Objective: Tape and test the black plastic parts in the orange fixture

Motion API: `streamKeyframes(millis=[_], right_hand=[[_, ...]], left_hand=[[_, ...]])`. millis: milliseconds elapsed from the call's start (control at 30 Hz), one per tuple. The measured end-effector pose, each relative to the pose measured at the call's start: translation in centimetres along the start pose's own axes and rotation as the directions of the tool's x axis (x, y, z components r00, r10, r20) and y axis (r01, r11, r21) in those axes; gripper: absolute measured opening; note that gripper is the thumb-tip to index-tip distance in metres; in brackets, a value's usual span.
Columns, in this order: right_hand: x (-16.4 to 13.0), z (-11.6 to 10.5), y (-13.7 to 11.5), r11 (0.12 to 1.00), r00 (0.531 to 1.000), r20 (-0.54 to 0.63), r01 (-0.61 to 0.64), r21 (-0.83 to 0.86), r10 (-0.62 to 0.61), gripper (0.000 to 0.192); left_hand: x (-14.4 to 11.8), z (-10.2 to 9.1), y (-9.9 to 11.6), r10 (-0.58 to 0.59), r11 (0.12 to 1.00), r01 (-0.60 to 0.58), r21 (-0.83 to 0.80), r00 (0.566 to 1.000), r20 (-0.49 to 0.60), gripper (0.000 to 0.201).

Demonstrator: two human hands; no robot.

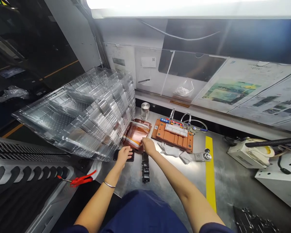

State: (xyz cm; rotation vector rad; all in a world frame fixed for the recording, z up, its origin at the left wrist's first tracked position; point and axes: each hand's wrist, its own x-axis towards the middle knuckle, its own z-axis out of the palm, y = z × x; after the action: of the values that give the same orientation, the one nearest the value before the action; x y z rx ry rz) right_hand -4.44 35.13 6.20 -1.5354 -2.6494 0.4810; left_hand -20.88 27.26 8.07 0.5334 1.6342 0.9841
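My left hand (pixel 124 156) is held over the near left edge of an amber, see-through sheet or tray (pixel 137 132), fingers apart and nothing in them. A dark flat object (pixel 130 158) lies partly hidden under that hand. My right hand (pixel 148 145) is closed at the near right corner of the amber piece, fingers curled downward; what they grip, if anything, is hidden. Just below it, a row of small black parts (pixel 145 171) lies on the metal table. Right of the hands sits an orange-brown fixture (pixel 173 137) with a white perforated bar and clamps.
Stacked clear plastic trays (pixel 99 119) rise at the left. A lidded glass jar (pixel 145 111) stands behind the amber piece. Crumpled grey cloth (pixel 171 149) and a metal-topped bottle (pixel 203 156) lie before the fixture. A red air gun (pixel 81 180) hangs lower left; a cream-coloured machine (pixel 243 153) is right.
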Motion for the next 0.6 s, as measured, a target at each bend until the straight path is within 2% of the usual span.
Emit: streamKeyframes(millis=[100,167,233,267,333,400,433,467,533,600], right_hand=[[-2.7,0.4,-0.2,0.991,0.993,-0.055,0.109,0.076,-0.105,0.029],[-5.4,1.2,-0.4,0.947,0.961,-0.141,0.261,0.186,-0.237,0.027],[-8.1,1.8,-0.6,0.879,0.918,-0.219,0.384,0.284,-0.330,0.027],[-9.3,1.8,-0.8,0.857,0.910,-0.228,0.406,0.318,-0.346,0.026],[-11.0,1.5,-1.0,0.835,0.922,-0.204,0.384,0.395,-0.328,0.021],[-11.8,0.8,-1.2,0.823,0.956,-0.209,0.283,0.492,-0.204,0.018],[-12.0,0.4,-1.3,0.817,0.965,-0.246,0.212,0.536,-0.089,0.022],[-12.0,0.1,-1.3,0.808,0.953,-0.298,0.137,0.573,0.050,0.027],[-11.9,-0.3,-1.3,0.792,0.866,-0.407,0.022,0.610,0.290,0.031],[-12.0,-0.3,-1.6,0.804,0.796,-0.476,-0.021,0.595,0.373,0.030]], left_hand=[[1.1,-1.3,1.7,-0.177,0.954,0.212,-0.214,0.969,0.170,0.052],[2.0,-1.6,2.5,-0.224,0.937,0.279,-0.208,0.941,0.255,0.052],[2.8,-1.2,2.7,-0.231,0.953,0.279,-0.118,0.922,0.310,0.045],[3.1,-0.9,2.6,-0.217,0.965,0.253,-0.070,0.920,0.327,0.044],[3.1,0.2,2.1,-0.138,0.989,0.151,-0.007,0.922,0.361,0.045],[2.4,1.5,1.4,-0.037,0.999,0.029,0.026,0.901,0.431,0.047],[1.9,2.2,1.1,0.008,0.999,-0.029,0.035,0.877,0.481,0.048],[1.3,2.8,0.9,0.049,0.995,-0.085,0.043,0.843,0.536,0.048],[-0.2,4.0,0.5,0.120,0.979,-0.195,0.054,0.773,0.623,0.044],[-1.7,5.0,0.2,0.175,0.961,-0.274,0.042,0.716,0.675,0.035]])
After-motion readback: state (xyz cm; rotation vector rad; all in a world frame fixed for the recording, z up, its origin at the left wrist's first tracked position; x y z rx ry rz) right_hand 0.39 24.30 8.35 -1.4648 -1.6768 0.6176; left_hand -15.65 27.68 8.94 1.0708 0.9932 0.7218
